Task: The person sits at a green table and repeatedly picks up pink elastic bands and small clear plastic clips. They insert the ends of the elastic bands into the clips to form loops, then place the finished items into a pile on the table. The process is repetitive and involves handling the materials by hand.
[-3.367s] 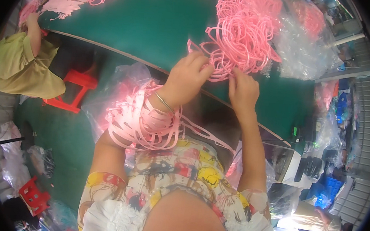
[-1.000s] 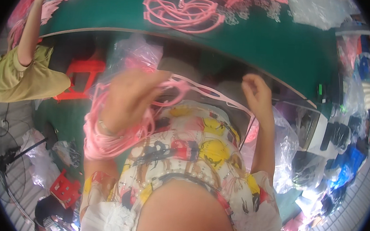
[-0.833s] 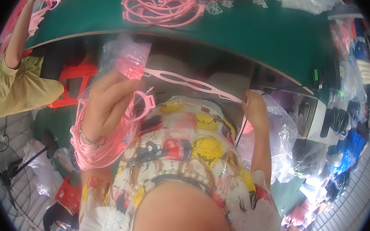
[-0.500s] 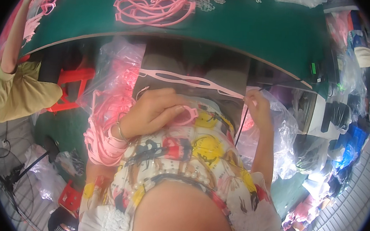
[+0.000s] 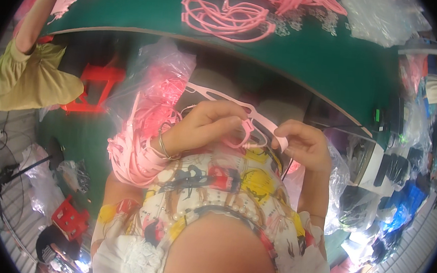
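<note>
My left hand (image 5: 206, 125) is closed in front of my belly, pinching a pink slitted rubber strap (image 5: 263, 120) and a small pink loop (image 5: 247, 133) by the fingertips. Close by on the right, my right hand (image 5: 304, 144) has its thumb and fingers closed on the free end of that strap. The strap arches between the two hands, and its slitted part runs behind the left one. A thick bundle of pink straps (image 5: 129, 158) hangs over my left forearm, beside a bracelet.
Ahead, a green table (image 5: 151, 10) carries a pile of pink straps (image 5: 228, 16), small clear parts (image 5: 289, 21) and a clear plastic bag (image 5: 382, 16). At the left sits another person in a yellowish top (image 5: 33, 81), by a red stool (image 5: 96, 88). Bagged goods (image 5: 362, 199) stand at the right.
My right hand has come down and left toward my left hand, bringing the strap's end along. The strap, stretched out before, now bends between them. The view has shifted, so the table pile appears farther right.
</note>
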### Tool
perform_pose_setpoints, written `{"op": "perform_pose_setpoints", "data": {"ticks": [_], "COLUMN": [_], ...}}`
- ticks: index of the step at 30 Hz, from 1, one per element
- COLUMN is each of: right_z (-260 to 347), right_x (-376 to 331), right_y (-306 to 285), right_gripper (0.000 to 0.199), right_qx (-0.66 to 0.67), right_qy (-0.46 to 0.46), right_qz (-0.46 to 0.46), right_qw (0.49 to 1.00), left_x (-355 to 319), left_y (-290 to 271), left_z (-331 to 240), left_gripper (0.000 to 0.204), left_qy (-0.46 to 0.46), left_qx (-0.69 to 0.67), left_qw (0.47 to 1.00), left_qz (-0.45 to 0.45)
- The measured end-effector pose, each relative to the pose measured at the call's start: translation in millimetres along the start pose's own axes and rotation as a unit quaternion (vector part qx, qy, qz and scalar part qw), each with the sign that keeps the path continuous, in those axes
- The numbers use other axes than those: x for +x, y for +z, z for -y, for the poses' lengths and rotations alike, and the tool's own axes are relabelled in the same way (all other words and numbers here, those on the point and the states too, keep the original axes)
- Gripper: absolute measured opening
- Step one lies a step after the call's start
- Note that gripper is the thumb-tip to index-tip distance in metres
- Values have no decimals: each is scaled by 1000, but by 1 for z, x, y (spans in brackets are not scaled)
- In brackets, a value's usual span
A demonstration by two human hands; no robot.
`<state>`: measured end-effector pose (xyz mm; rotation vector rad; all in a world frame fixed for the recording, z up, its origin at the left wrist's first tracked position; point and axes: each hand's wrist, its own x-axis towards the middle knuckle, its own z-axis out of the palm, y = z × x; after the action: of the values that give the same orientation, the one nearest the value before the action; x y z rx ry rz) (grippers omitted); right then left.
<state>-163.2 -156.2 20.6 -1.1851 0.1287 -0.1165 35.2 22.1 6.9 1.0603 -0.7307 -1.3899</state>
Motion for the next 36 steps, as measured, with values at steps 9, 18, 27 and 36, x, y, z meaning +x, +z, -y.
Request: {"op": "perform_pose_setpoints", "data": {"ticks": [9,18,27,36], "right_z": [-14,-18,-13,-23], "right_x": [50,63,66,63], "right_y": [26,29,28,52], "right_gripper": [12,15,17,16], "right_qx": [-138,-47,-15,-462], "right_qy": [-8,192,231,-111], "right_qz": [-45,1,9,-119], "right_qw": [989,980,973,872], "left_x": [-9,-16,-13,-1], "left_y": [-3,-14,-10,-12], "left_z": [-12,-12,-11,0], "left_gripper": [15,15,13,17], "left_qy": [65,22,14,16], "left_qx": [42,-6,21,157], "left_qw": [997,999,999,984], "left_qz": [-30,-42,-47,-86]}}
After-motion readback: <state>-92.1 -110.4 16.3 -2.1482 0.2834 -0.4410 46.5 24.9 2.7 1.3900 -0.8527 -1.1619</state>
